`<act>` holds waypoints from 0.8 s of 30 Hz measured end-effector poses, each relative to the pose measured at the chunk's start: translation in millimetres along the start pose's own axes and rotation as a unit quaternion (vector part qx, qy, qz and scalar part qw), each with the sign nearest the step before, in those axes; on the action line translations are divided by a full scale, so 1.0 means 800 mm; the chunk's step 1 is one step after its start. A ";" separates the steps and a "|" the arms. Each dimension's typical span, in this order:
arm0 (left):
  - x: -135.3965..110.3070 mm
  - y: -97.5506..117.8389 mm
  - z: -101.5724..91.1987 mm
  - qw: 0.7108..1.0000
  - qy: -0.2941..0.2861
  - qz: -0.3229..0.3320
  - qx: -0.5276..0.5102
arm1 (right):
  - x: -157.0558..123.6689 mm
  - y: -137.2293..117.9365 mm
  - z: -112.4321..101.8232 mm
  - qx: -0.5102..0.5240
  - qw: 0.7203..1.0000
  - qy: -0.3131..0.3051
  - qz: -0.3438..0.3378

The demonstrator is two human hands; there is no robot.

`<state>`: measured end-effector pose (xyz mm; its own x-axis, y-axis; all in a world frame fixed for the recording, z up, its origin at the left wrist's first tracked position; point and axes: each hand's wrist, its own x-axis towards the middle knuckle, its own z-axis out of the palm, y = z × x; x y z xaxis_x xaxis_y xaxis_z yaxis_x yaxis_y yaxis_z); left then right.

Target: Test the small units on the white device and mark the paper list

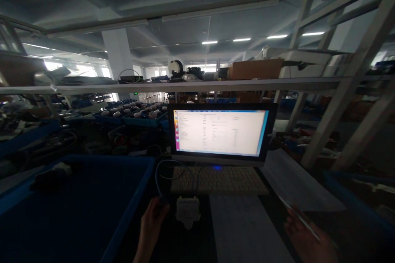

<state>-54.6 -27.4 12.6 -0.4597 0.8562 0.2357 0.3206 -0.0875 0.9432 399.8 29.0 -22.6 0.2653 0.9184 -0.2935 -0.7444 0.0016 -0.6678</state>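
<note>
My left hand [152,224] reaches forward at the bench's near edge, its fingers closed around the end of a blue cable [160,174] that loops up toward the monitor. Just right of it lies a small white device [188,210], apart from the fingers. My right hand [304,236] is low on the right, pinching a pen [298,215] together with a sheet of paper [296,181] that lifts toward the screen. A lit monitor [220,133] stands ahead with a pale keyboard [219,180] in front of it.
A large blue tray [132,201] fills the left, with a dark object [51,174] in its far corner. Blue bins of small parts [135,113] sit behind. A shelf [197,85] with boxes runs overhead, and slanted metal frame posts [342,102] rise at right.
</note>
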 end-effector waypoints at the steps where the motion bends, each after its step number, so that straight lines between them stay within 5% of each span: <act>1: -0.003 0.007 0.001 1.000 -0.005 0.015 -0.010 | 0.001 0.001 -0.001 -0.002 1.000 0.000 -0.002; 6: -0.007 0.022 0.018 0.993 -0.048 0.112 0.000 | -0.002 -0.001 0.004 -0.017 1.000 0.020 0.006; 16: 0.000 0.006 0.033 0.956 -0.041 0.263 0.125 | -0.005 0.002 0.003 -0.019 0.999 -0.009 -0.040; 21: 0.002 -0.005 0.033 0.943 -0.024 0.308 0.125 | -0.021 -0.009 0.006 -0.033 0.994 -0.023 -0.106; 24: 0.007 -0.018 0.029 0.935 -0.022 0.330 0.124 | -0.040 -0.040 0.007 -0.129 0.975 0.007 -0.181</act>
<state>-42.4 -9.6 -5.5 -0.0611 0.6774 0.7331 0.7073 -0.4888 0.5107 412.1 1.6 11.9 0.4923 0.8703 -0.0154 -0.4221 0.2232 -0.8787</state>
